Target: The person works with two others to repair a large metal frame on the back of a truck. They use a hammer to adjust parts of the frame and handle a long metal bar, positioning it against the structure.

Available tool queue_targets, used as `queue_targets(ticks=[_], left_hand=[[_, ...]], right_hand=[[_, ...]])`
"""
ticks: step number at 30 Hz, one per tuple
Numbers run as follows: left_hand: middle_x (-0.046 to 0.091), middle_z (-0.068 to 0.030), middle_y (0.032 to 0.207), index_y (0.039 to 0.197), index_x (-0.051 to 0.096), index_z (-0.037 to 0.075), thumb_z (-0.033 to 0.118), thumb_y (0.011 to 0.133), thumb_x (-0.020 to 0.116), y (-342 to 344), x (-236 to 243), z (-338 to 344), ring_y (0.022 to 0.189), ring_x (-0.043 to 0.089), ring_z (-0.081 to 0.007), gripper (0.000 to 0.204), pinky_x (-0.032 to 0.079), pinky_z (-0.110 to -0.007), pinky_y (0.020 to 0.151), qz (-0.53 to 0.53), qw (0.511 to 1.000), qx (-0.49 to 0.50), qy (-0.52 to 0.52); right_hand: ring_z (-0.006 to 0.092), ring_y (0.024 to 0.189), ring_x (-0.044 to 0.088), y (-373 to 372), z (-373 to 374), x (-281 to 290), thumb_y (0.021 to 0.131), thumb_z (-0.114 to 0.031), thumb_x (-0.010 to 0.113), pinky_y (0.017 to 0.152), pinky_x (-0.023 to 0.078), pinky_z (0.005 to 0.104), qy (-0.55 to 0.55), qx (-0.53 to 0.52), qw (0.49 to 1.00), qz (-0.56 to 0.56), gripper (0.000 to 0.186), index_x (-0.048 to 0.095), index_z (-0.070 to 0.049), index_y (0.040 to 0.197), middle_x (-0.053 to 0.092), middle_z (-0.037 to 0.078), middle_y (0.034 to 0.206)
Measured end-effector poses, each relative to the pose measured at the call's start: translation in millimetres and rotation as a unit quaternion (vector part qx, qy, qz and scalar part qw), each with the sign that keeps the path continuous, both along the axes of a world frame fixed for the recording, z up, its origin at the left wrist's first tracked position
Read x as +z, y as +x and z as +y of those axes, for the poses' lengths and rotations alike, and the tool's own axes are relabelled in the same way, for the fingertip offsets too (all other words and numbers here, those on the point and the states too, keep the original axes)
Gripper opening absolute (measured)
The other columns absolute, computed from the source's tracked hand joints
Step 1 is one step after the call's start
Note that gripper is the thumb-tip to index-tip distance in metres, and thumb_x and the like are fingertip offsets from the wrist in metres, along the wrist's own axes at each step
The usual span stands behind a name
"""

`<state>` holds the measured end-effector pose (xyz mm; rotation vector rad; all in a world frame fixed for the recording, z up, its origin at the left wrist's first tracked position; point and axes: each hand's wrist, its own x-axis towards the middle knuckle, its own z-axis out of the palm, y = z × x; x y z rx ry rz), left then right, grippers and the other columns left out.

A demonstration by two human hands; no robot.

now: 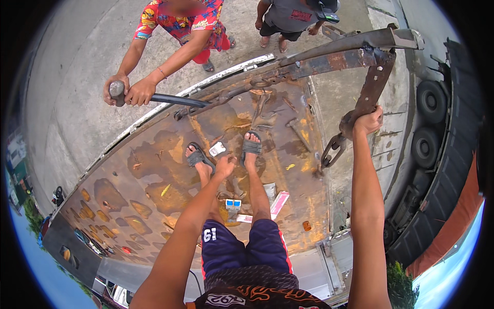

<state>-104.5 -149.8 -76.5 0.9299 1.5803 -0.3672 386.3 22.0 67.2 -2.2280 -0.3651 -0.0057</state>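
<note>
My right hand (369, 122) is closed round a rusty steel arm (378, 87) with holes, which joins a beam (334, 61); chain links (337, 147) hang beside the hand. My left hand (225, 166) has curled fingers over the rusty metal bed (170, 190) between my sandalled feet, just below a small white object (217, 149); what it holds, if anything, I cannot make out. A heavy chain (226, 98) runs along the bed's far edge. A co-worker's two hands (136, 92) grip a dark bar (175, 100) beside a metal hammer head (117, 90).
A second person (288, 23) stands on the concrete ground (77, 77) beyond the bed's edge. A hammer (301, 136) lies at the bed's right, with cartons (278, 203) and a small box (233, 207) near my legs. A truck with large tyres (429, 100) stands at the right.
</note>
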Motion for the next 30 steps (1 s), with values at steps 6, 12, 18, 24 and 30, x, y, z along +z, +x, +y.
queue_targets(ticks=[6,12,18,24,30], left_hand=[[0.073,-0.0186,0.105,0.118,0.069,0.009,0.039,0.094,0.059,3,-5,-4,0.105,0.067,-0.0375,0.04,0.051,-0.044,0.093,-0.018,0.998,-0.025,0.056],[0.074,-0.0173,0.101,0.114,0.071,0.009,0.039,0.093,0.06,12,-4,-4,0.101,0.069,-0.0359,0.038,0.052,-0.043,0.091,-0.034,0.998,0.012,0.057],[0.074,-0.017,0.1,0.113,0.071,0.009,0.036,0.093,0.061,14,1,2,0.098,0.07,-0.0352,0.036,0.052,-0.042,0.089,-0.028,0.998,0.032,0.035],[0.073,-0.0193,0.102,0.118,0.067,-0.001,0.034,0.094,0.061,8,-1,8,0.093,0.07,-0.0288,0.043,0.052,-0.039,0.083,-0.035,0.998,-0.019,0.054],[0.072,-0.021,0.106,0.119,0.066,-0.002,0.035,0.094,0.061,10,2,13,0.096,0.07,-0.0302,0.045,0.052,-0.039,0.087,-0.033,0.999,0.002,0.028]], right_hand=[[0.0281,0.076,0.065,5,-3,-5,0.092,-0.035,0.047,0.076,0.05,0.0398,-0.001,0.003,1.0,0.007,0.048,0.072,0.006,0.092,0.072,0.016,0.084],[0.0285,0.076,0.065,9,-5,-9,0.093,-0.038,0.048,0.076,0.05,0.0413,-0.001,0.009,1.0,0.015,0.051,0.072,0.006,0.091,0.073,0.018,0.086],[0.0301,0.071,0.066,10,-4,-12,0.095,-0.036,0.045,0.073,0.049,0.0426,-0.002,-0.001,1.0,-0.021,0.05,0.072,0.004,0.082,0.072,0.017,0.077],[0.0307,0.071,0.066,12,-6,-15,0.095,-0.036,0.045,0.075,0.049,0.0435,-0.01,0.003,1.0,-0.014,0.05,0.072,0.004,0.082,0.071,0.017,0.077],[0.0306,0.071,0.066,13,-6,-15,0.094,-0.037,0.045,0.075,0.049,0.0439,-0.012,0.005,1.0,0.0,0.05,0.072,0.004,0.082,0.071,0.016,0.076]])
